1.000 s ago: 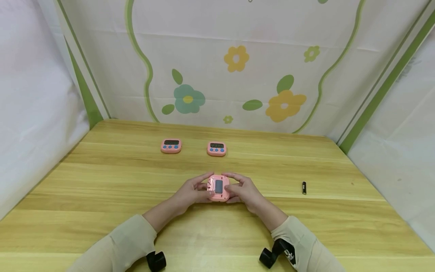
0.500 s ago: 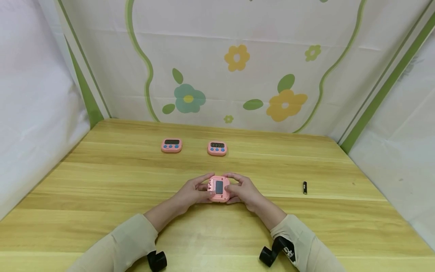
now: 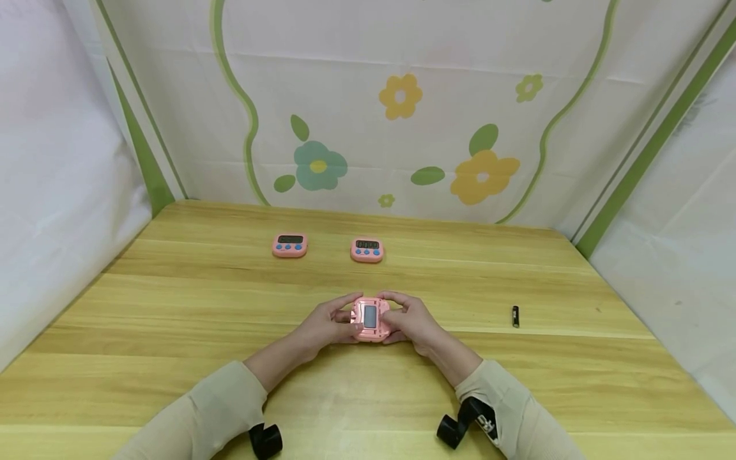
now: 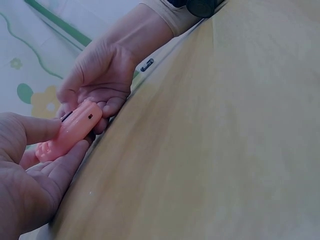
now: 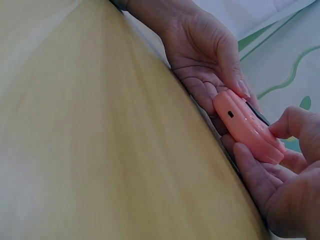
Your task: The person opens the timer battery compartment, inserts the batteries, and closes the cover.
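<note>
Both hands hold a pink digital timer (image 3: pixel 372 335) over the middle of the table, its back with a grey rectangular patch turned up. At its left side my left hand (image 3: pixel 321 327) grips it, thumb on the back and fingers around the edge and below. My right hand (image 3: pixel 421 327) pinches the opposite side, its thumb on the back near the patch. The left wrist view shows the timer (image 4: pixel 75 129) edge-on, with a small dark slot in its side. From the right wrist, the timer (image 5: pixel 246 127) appears between both thumbs and the fingers beneath.
Two more pink timers with blue buttons lie face up farther back, a left one (image 3: pixel 290 245) and a middle one (image 3: pixel 367 250). A small black battery (image 3: pixel 515 317) lies to the right on the wooden table (image 3: pixel 230 300). Behind stands a flower-printed cloth wall (image 3: pixel 356 128).
The right thumb has shifted slightly on the timer's back, and the grey patch looks lighter as the timer tilts a little. Both hands otherwise stay in place.
</note>
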The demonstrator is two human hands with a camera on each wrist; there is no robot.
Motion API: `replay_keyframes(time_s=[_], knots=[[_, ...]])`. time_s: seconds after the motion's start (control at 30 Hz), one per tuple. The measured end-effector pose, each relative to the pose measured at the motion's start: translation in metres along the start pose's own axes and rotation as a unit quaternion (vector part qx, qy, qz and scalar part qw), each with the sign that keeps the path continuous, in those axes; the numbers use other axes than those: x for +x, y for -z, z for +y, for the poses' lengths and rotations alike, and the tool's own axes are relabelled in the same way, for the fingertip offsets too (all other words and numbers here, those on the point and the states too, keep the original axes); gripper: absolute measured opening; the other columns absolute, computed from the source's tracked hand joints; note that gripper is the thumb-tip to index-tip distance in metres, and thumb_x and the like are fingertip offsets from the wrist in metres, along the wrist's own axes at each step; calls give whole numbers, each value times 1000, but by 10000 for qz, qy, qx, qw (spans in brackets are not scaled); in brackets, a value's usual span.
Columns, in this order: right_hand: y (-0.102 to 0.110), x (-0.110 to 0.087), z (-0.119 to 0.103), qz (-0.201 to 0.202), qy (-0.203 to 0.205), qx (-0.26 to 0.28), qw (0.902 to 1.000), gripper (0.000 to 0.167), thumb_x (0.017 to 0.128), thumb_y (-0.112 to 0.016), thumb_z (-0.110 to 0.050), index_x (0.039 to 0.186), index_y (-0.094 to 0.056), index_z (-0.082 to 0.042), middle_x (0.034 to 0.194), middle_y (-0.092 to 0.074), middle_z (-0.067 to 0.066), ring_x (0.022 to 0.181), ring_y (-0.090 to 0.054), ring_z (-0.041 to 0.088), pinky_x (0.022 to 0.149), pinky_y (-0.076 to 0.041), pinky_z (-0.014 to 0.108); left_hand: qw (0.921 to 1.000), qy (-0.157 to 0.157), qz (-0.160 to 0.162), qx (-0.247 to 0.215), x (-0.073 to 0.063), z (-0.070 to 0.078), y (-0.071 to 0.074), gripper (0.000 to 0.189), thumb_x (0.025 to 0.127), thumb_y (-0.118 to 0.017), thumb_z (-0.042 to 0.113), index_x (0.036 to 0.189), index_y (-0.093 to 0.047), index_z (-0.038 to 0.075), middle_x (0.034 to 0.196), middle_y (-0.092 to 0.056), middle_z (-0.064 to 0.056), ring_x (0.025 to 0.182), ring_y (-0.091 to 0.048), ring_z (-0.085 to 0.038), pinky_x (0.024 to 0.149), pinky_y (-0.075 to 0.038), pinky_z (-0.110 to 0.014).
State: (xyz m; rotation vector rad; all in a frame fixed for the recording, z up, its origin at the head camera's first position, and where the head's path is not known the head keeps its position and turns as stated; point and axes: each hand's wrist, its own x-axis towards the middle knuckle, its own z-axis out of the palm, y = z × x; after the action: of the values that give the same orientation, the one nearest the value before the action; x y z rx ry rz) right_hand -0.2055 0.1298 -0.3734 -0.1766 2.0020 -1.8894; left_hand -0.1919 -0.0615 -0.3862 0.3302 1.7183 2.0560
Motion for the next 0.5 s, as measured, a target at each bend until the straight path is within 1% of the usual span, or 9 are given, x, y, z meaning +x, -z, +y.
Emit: replay_keyframes(time_s=[0.13, 0.27, 0.33, 0.5], knots=[[2, 0, 0, -80, 32, 104, 9999, 43, 76, -48, 6, 118, -47, 1, 74, -61, 14, 57, -59, 19, 51, -52, 33, 9999, 63, 90, -55, 0, 1, 0, 62, 80, -54, -7, 135, -28, 5, 109, -52, -24, 87, -57, -26, 74, -48, -36], [5, 0, 0, -276, 67, 275, 9992, 45, 80, -50, 2, 124, -42, 1, 82, -62, 18, 60, -60, 19, 54, -52, 33, 9996, 142, 215, -116, 0, 2, 0, 61, 80, -53, -8, 134, -29, 6, 107, -52, -23, 87, -57, -26, 74, -48, -35], [5, 0, 0, -299, 79, 288, 9991, 45, 80, -52, 1, 125, -42, 1, 83, -62, 18, 61, -60, 19, 56, -52, 33, 9995, 166, 246, -146, 0, 2, 0, 61, 80, -53, -8, 134, -30, 7, 105, -53, -23, 86, -57, -26, 74, -48, -36], [6, -1, 0, -254, 346, 261, 9987, 45, 80, -53, 0, 124, -42, 3, 86, -62, 21, 66, -61, 20, 62, -51, 38, 9989, 208, 305, -286, -1, 4, -1, 61, 80, -55, -7, 134, -31, 7, 106, -53, -23, 86, -58, -26, 75, -48, -36]])
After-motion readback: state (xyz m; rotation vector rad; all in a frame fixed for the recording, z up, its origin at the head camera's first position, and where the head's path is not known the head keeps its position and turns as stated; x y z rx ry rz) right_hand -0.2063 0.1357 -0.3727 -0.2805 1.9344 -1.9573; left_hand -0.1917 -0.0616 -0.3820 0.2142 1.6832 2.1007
